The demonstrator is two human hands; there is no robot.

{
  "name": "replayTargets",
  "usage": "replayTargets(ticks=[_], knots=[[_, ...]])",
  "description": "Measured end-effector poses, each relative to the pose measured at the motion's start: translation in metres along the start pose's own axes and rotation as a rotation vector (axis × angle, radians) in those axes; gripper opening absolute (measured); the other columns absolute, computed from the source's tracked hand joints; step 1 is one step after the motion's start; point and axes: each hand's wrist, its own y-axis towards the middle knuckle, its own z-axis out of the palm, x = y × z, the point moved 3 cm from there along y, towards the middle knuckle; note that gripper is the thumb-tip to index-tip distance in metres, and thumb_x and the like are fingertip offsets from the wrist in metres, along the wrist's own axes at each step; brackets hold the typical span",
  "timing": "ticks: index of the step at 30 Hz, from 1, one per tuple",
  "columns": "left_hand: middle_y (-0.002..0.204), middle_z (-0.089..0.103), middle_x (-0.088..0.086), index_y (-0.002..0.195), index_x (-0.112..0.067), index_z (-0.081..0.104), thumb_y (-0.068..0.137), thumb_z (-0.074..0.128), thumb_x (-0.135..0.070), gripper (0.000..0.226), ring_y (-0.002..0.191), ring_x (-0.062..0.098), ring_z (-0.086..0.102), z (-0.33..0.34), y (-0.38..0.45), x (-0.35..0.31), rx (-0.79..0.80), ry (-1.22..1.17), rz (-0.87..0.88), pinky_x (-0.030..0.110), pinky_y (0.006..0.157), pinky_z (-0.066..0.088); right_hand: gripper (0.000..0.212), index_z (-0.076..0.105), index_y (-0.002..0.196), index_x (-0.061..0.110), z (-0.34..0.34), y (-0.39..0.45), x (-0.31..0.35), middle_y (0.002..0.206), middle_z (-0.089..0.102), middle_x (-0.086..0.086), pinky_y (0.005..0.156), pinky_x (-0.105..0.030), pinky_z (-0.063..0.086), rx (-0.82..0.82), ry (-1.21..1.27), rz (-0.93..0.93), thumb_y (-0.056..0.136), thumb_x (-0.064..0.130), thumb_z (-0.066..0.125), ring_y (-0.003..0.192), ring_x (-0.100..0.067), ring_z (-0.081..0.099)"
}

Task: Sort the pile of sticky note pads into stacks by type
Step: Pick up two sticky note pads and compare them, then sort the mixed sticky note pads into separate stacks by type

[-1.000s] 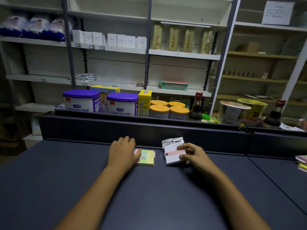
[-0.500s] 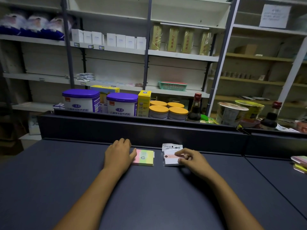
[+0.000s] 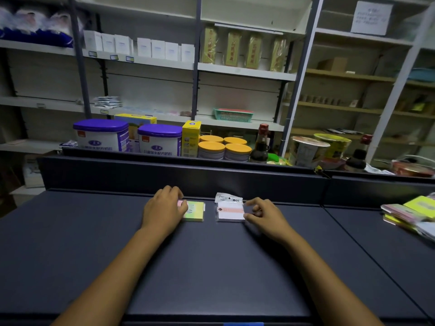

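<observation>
Head view: both hands at two sticky pad stacks near the worktop (image 3: 211, 267) back edge.
Left hand (image 3: 163, 211) lies palm-down, fingers together, on the pastel pad stack (image 3: 195, 211). Right hand (image 3: 266, 216): fingers curled, probably pinching the white packaged pad stack (image 3: 230, 211) edge. Unsorted pile (image 3: 410, 214) far right.

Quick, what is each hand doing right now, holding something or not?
Left hand: open, lying flat on the pastel pad, not gripping it.
Right hand: fingers pinch the right edge of the white packaged pad lying on the counter.
</observation>
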Motion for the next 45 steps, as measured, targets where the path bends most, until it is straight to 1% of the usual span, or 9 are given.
replayTargets(ticks=[6,9,14,18,22,28,32,36,45], knots=[[0.111,0.058,-0.005,0.108,-0.025,0.060,0.092,0.053,-0.038,0.022,0.107,0.016,0.053,-0.009,-0.007,-0.063,0.114,-0.014,0.110,0.032,0.078,0.046,0.040,0.052,0.127,0.024,-0.064,-0.030,-0.028,0.121,0.052,0.004,0.095,-0.032,0.048,0.025,-0.336,0.031,0.092,0.040,0.064,0.111,-0.012,0.053],[0.112,0.059,-0.005,0.109,-0.026,0.059,0.092,0.052,-0.038,0.022,0.109,0.016,0.053,-0.015,-0.013,-0.110,0.144,-0.018,0.176,0.034,0.082,0.049,0.045,0.049,0.131,0.024,-0.106,-0.054,-0.042,0.126,0.052,0.003,0.096,-0.037,0.049,-0.016,-0.476,0.054,0.092,0.044,0.061,0.119,-0.016,0.051],[0.114,0.059,-0.003,0.112,-0.024,0.058,0.093,0.052,-0.042,0.027,0.107,0.018,0.054,-0.019,-0.037,-0.203,0.166,-0.031,0.260,0.035,0.082,0.050,0.048,0.047,0.131,0.022,-0.181,-0.114,-0.074,0.131,0.052,-0.001,0.092,-0.034,0.047,-0.057,-0.628,0.108,0.093,0.049,0.057,0.122,-0.020,0.049],[0.117,0.059,-0.001,0.118,-0.023,0.055,0.094,0.049,-0.046,0.034,0.107,0.019,0.055,-0.013,-0.071,-0.284,0.232,-0.043,0.323,0.036,0.085,0.051,0.052,0.047,0.133,0.018,-0.242,-0.172,-0.104,0.135,0.051,-0.005,0.095,-0.037,0.047,-0.087,-0.639,0.156,0.093,0.050,0.057,0.124,-0.024,0.051],[0.120,0.058,-0.001,0.120,-0.023,0.054,0.096,0.047,-0.048,0.035,0.109,0.019,0.055,-0.008,-0.110,-0.366,0.272,-0.056,0.387,0.037,0.085,0.050,0.052,0.046,0.133,0.019,-0.301,-0.235,-0.145,0.133,0.052,-0.006,0.091,-0.039,0.048,-0.115,-0.652,0.211,0.094,0.052,0.056,0.122,-0.025,0.050],[0.126,0.056,-0.001,0.122,-0.022,0.053,0.098,0.046,-0.047,0.035,0.113,0.021,0.053,0.002,-0.159,-0.464,0.299,-0.106,0.447,0.039,0.088,0.050,0.057,0.045,0.136,0.019,-0.367,-0.310,-0.200,0.138,0.049,-0.004,0.095,-0.042,0.050,-0.106,-0.635,0.314,0.094,0.055,0.054,0.125,-0.024,0.048],[0.127,0.055,-0.001,0.124,-0.023,0.052,0.099,0.044,-0.048,0.036,0.111,0.020,0.053,0.013,-0.178,-0.518,0.326,-0.121,0.488,0.037,0.086,0.050,0.056,0.046,0.134,0.018,-0.403,-0.341,-0.229,0.135,0.051,-0.004,0.095,-0.041,0.050,-0.126,-0.631,0.347,0.094,0.056,0.054,0.126,-0.023,0.048],[0.123,0.057,-0.001,0.120,-0.024,0.053,0.098,0.045,-0.047,0.033,0.109,0.020,0.054,0.021,-0.176,-0.549,0.304,-0.134,0.494,0.037,0.083,0.050,0.055,0.047,0.133,0.019,-0.430,-0.345,-0.253,0.133,0.051,-0.003,0.095,-0.040,0.049,-0.183,-0.620,0.364,0.093,0.056,0.055,0.124,-0.022,0.048],[0.116,0.060,-0.001,0.109,-0.024,0.057,0.095,0.046,-0.044,0.027,0.106,0.021,0.057,0.082,-0.129,-0.582,0.292,-0.147,0.390,0.037,0.082,0.051,0.054,0.046,0.132,0.021,-0.436,-0.288,-0.313,0.132,0.051,-0.004,0.094,-0.039,0.049,-0.144,-0.624,0.333,0.091,0.056,0.055,0.123,-0.022,0.048]])
